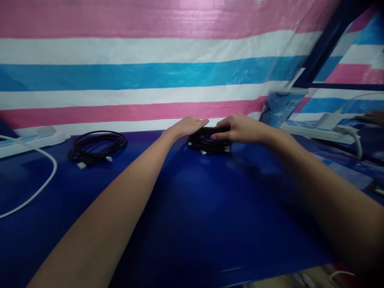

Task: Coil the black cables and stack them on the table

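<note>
A coiled black cable bundle [208, 144] with white plugs lies at the far side of the blue table [192, 208], close to the striped wall. My left hand [188, 126] rests on top of its left part, fingers stretched flat over the coil. My right hand [237, 129] reaches in from the right, its fingers curled round the top of the same bundle. Both arms stretch forward across the table. The underside of the bundle is partly hidden by the hands.
A second coiled black cable [96, 145] lies to the left. A white cable [36, 188] loops from a power strip [33, 140] at far left. At right stand a blue carton [280, 107] and another white power strip [318, 132]. The pink, white and blue striped sheet [150, 72] backs the table.
</note>
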Tool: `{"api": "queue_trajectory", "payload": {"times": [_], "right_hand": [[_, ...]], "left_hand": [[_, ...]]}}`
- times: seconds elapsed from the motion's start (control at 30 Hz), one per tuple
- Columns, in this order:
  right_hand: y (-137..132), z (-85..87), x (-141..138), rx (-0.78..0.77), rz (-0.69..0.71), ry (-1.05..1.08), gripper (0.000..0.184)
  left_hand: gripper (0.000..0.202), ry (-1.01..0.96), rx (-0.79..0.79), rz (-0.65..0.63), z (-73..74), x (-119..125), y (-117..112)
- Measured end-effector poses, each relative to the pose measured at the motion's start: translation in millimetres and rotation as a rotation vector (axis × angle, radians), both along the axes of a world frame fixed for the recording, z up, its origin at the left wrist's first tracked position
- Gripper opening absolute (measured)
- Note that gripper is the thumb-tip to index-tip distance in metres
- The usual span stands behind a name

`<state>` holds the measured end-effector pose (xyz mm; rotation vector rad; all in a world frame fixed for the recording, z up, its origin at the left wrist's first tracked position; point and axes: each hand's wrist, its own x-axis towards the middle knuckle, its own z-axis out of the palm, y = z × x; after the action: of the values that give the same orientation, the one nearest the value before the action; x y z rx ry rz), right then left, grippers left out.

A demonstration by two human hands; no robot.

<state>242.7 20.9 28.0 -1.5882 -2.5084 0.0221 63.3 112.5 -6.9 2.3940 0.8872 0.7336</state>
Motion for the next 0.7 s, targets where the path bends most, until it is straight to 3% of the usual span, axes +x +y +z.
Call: {"api": "queue_trajectory", "payload": {"times": [0.23, 0.37, 0.5, 0.7], "right_hand": [[6.0, -6.2, 6.8, -0.306, -0.072, -0.047, 0.049], [2.9, -3.9, -1.9, -0.171, -0.071, 0.050, 0.066], [-0.4, -1.1, -8.8, -0.014, -0.169, 0.139, 0.084], [-1.9, 0.1, -7.7, 0.088, -0.122, 0.145, 0.073]], "left_hand": [[0.022, 0.010, -0.036, -0.045, -10.3, -5.7, 10.5], [0.031, -0.074, -0.015, -0.052, -1.3, -2.1, 8.3], [0.034, -0.117, 0.018, -0.046, 3.1, 0.0, 7.8], [0.030, -0.128, 0.106, -0.018, 14.0, -5.9, 1.7]]}}
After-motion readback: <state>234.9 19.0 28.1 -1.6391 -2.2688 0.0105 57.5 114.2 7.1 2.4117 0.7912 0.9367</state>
